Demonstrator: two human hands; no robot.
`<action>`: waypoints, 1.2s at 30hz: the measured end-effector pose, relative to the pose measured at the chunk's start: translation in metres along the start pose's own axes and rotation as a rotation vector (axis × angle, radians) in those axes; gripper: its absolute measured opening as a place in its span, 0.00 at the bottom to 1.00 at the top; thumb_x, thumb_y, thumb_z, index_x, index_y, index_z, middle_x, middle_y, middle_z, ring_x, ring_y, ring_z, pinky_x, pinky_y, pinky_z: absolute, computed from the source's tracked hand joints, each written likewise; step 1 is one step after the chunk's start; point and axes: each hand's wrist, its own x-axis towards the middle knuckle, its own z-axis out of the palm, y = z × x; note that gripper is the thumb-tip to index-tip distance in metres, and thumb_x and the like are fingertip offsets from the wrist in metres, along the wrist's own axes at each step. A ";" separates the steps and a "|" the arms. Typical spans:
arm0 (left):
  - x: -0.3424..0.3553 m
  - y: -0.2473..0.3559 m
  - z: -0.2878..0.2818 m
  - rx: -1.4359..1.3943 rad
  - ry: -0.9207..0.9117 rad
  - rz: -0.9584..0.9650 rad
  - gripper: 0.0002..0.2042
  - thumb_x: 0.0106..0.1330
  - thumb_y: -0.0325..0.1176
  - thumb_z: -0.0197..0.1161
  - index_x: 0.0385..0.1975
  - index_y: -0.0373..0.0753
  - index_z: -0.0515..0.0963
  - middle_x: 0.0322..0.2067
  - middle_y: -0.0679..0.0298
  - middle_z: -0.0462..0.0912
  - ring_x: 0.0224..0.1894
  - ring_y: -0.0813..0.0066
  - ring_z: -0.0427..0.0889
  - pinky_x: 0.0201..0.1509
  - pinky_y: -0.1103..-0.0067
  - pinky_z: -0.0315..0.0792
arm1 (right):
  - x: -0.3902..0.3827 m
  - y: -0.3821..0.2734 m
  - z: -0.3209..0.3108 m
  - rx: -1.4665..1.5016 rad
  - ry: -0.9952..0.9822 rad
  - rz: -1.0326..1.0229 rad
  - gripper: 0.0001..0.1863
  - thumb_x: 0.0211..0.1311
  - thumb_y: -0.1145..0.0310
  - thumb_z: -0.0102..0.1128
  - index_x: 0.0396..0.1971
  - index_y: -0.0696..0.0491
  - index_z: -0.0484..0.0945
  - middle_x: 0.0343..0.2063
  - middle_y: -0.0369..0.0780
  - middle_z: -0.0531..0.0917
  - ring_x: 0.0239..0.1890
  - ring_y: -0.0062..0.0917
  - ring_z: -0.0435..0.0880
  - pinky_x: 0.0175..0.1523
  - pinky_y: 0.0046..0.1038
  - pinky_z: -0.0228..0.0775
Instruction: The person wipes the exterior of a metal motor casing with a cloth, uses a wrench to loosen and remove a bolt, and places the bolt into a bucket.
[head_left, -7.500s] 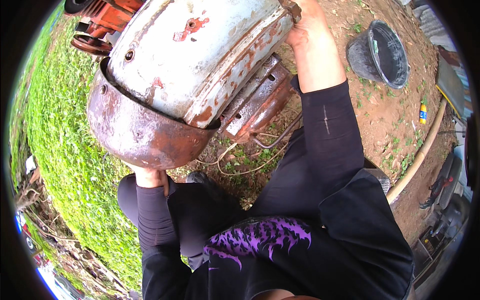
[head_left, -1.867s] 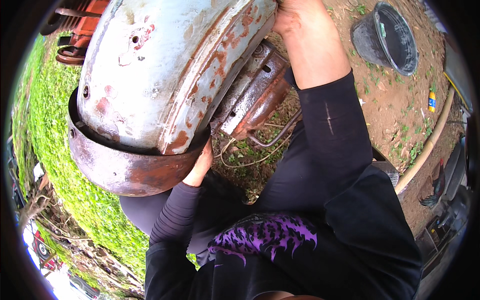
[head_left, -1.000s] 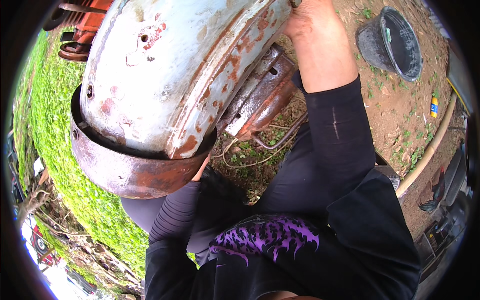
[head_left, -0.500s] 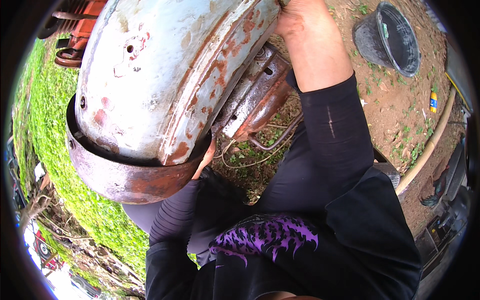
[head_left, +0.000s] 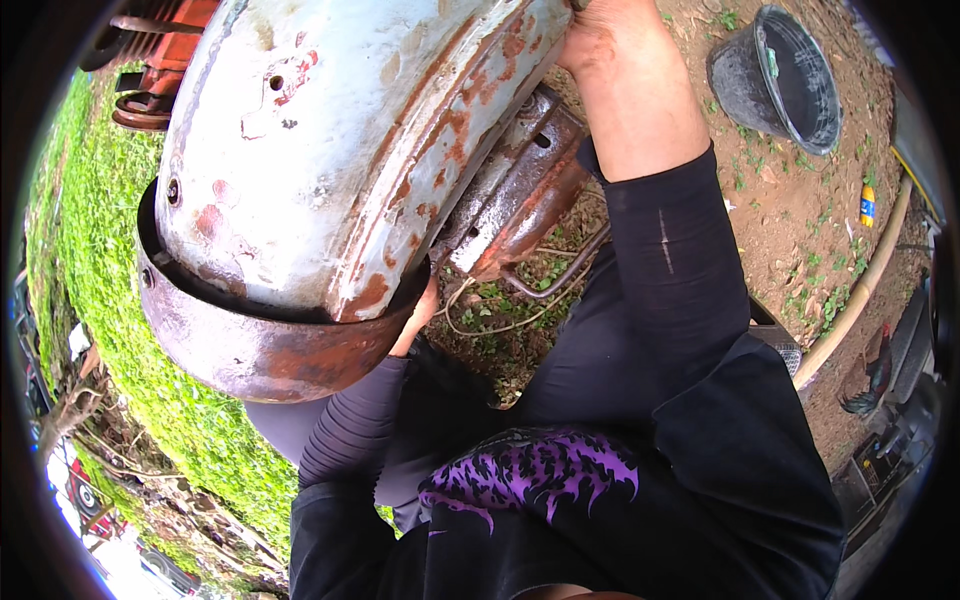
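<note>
A pale, rust-patched curved metal panel fills the upper middle, its lower end inside a rusty curved metal band. My left hand holds the band's right side from behind, fingers partly hidden. My right hand is closed on the panel's upper right edge, its fingertips hidden. A rusty bracket with slots sits beside the panel, above a bent metal rod and a thin cord.
Orange machinery stands at upper left, beside grass. On the dirt at right are a black bucket, a yellow bottle and a long pale pole. A dark rooster is by metal parts at far right.
Since the oldest frame, the panel and band have shifted left and the band lower. My left hand has moved from beneath the band to its right side. Over the last second they shifted only slightly.
</note>
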 end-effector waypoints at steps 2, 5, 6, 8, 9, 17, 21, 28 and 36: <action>0.000 0.006 -0.001 0.000 0.007 -0.002 0.23 0.73 0.37 0.43 0.64 0.32 0.62 0.63 0.52 0.67 0.65 0.60 0.67 0.69 0.66 0.61 | 0.000 -0.002 -0.001 -0.026 0.003 -0.005 0.17 0.59 0.60 0.63 0.41 0.57 0.80 0.34 0.40 0.86 0.30 0.23 0.84 0.36 0.25 0.78; 0.000 -0.002 0.001 0.021 0.017 -0.001 0.23 0.73 0.37 0.42 0.63 0.32 0.63 0.62 0.52 0.69 0.64 0.60 0.69 0.68 0.66 0.62 | 0.000 -0.002 -0.001 -0.017 -0.005 -0.005 0.16 0.59 0.60 0.62 0.41 0.57 0.80 0.34 0.40 0.86 0.31 0.23 0.84 0.36 0.25 0.78; 0.001 -0.012 0.002 0.015 0.010 -0.004 0.23 0.74 0.37 0.41 0.63 0.32 0.62 0.62 0.52 0.69 0.64 0.60 0.69 0.69 0.66 0.62 | -0.001 -0.003 -0.001 -0.008 -0.008 -0.005 0.16 0.59 0.61 0.62 0.41 0.57 0.81 0.34 0.40 0.86 0.31 0.23 0.84 0.36 0.25 0.78; 0.001 -0.032 0.004 0.002 -0.006 -0.006 0.23 0.74 0.37 0.41 0.64 0.31 0.62 0.62 0.51 0.68 0.64 0.60 0.69 0.69 0.66 0.62 | -0.001 -0.003 0.000 0.002 0.018 0.003 0.16 0.60 0.61 0.62 0.41 0.57 0.81 0.34 0.40 0.86 0.31 0.23 0.85 0.36 0.25 0.78; 0.000 -0.039 0.006 -0.002 -0.016 -0.004 0.23 0.74 0.37 0.40 0.64 0.31 0.62 0.62 0.51 0.68 0.64 0.59 0.68 0.69 0.66 0.62 | -0.001 -0.002 0.000 0.011 0.028 0.008 0.16 0.60 0.61 0.62 0.41 0.57 0.81 0.34 0.40 0.86 0.31 0.22 0.85 0.36 0.25 0.78; 0.002 -0.029 0.003 0.049 0.002 -0.024 0.22 0.74 0.37 0.42 0.63 0.32 0.63 0.61 0.51 0.70 0.63 0.59 0.70 0.68 0.66 0.63 | -0.002 -0.004 0.000 0.019 0.026 0.011 0.15 0.61 0.62 0.61 0.41 0.57 0.81 0.34 0.40 0.86 0.31 0.23 0.85 0.37 0.26 0.78; 0.000 -0.017 0.001 0.121 -0.001 -0.044 0.22 0.73 0.36 0.43 0.62 0.32 0.65 0.60 0.51 0.71 0.62 0.59 0.71 0.67 0.66 0.64 | -0.001 0.000 0.000 0.057 -0.040 0.016 0.16 0.60 0.61 0.62 0.42 0.58 0.80 0.34 0.40 0.86 0.31 0.23 0.85 0.37 0.26 0.78; -0.002 -0.039 0.007 0.253 0.077 0.012 0.19 0.72 0.36 0.46 0.58 0.35 0.71 0.57 0.54 0.75 0.60 0.60 0.74 0.65 0.65 0.67 | 0.000 0.000 -0.002 -0.004 0.021 -0.004 0.18 0.59 0.60 0.63 0.42 0.58 0.80 0.34 0.41 0.86 0.30 0.23 0.85 0.35 0.25 0.79; 0.001 -0.057 0.007 0.169 0.138 0.038 0.19 0.70 0.35 0.49 0.58 0.36 0.72 0.57 0.54 0.75 0.60 0.58 0.74 0.66 0.64 0.66 | -0.002 -0.006 -0.002 0.056 0.006 0.054 0.17 0.58 0.60 0.63 0.41 0.57 0.80 0.34 0.41 0.86 0.30 0.23 0.85 0.35 0.25 0.79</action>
